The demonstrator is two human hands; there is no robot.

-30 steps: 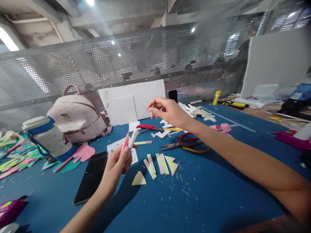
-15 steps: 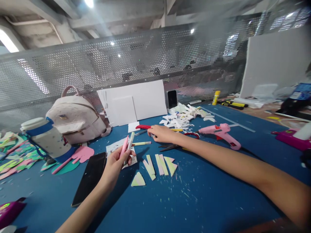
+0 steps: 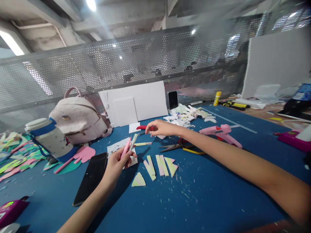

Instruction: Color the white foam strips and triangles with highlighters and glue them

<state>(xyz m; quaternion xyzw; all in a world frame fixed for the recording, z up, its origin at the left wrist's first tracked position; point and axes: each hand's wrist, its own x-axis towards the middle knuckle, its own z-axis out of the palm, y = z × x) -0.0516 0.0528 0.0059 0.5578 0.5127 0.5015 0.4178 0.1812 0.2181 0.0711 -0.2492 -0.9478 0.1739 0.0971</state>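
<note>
My left hand [image 3: 118, 162] is raised over the blue table [image 3: 194, 200] and grips a pink stick [image 3: 126, 147] and a pale white stick [image 3: 132, 141] together, both pointing up. My right hand [image 3: 161, 127] reaches across to the far middle, fingers closed on a red-handled tool [image 3: 142, 127] lying near the white boards [image 3: 136, 102]. Several pale yellow and pink foam strips [image 3: 160, 164] and a foam triangle [image 3: 139, 180] lie below the hands. A thin yellowish stick [image 3: 143, 143] rests between the hands.
A black phone [image 3: 91, 178] lies left of my left forearm. Beige backpack [image 3: 77, 116] and blue-white bottle [image 3: 50, 137] stand at left with a pink hand cutout [image 3: 82, 153]. Scissors [image 3: 177, 145], pink glue gun [image 3: 221, 132], paper scraps [image 3: 184, 118] and a mesh screen [image 3: 73, 74] lie beyond.
My right hand dropped from mid-air to the table by the red-handled tool, then lifted slightly with its fingers on it. The left hand sank a little, still holding both sticks.
</note>
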